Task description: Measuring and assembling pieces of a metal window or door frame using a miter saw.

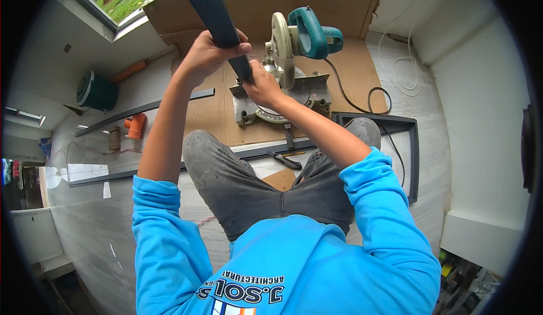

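Floor cardboard point(362, 71) | left hand point(205, 59): clasping dark bar point(210, 8) | right hand point(264, 88): holding its lower end

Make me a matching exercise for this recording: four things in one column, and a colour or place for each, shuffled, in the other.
Things
1. raised bar
2. saw
3. bucket
4. fitting

Colours and places
A. bright orange
B. standing on the cardboard
C. dark green, over at the left
D. gripped by the left hand and the right hand

Right pairs: 1-D, 2-B, 3-C, 4-A
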`<state>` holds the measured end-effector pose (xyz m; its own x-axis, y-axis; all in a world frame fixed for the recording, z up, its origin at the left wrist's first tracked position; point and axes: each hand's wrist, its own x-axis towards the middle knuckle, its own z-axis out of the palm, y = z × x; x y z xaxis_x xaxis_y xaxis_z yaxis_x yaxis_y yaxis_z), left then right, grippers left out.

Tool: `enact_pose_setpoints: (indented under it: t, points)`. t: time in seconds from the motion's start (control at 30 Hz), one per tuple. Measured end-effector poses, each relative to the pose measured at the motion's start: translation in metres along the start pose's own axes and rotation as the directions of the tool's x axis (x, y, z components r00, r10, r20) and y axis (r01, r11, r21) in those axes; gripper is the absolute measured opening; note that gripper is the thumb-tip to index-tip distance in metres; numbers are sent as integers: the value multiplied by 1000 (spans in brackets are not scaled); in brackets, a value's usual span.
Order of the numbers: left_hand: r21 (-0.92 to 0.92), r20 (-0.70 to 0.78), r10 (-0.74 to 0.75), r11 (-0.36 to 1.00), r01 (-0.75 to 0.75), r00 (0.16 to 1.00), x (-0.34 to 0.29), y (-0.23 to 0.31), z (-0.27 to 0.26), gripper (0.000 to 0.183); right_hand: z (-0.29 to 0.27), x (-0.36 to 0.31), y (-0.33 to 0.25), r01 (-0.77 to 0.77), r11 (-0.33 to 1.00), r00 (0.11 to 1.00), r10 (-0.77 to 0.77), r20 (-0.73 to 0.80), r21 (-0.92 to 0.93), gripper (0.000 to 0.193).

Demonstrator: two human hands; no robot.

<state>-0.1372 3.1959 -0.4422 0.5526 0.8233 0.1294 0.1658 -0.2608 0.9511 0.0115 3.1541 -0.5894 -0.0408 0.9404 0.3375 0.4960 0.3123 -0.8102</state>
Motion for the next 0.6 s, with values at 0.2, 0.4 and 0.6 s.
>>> enact_pose_setpoints:
  t: [0.2, 0.4, 0.6]
  points:
    - [-35, -121, -74, 997, 70, 990, -13, -183, -3, 23, 9, 41, -29, 17, 979, 1000, -20, 13, 202, 50]
    - [79, -296, -24, 996, 50, 955, -9, -233, 18, 29, 4, 63, -59, 60, 998, 997, -60, 51, 4, 58]
    - [69, -218, -169, 980, 188, 961, 1, -234, 9, 25, 24, 75, -54, -16, 984, 997, 1, -82, -176, 46]
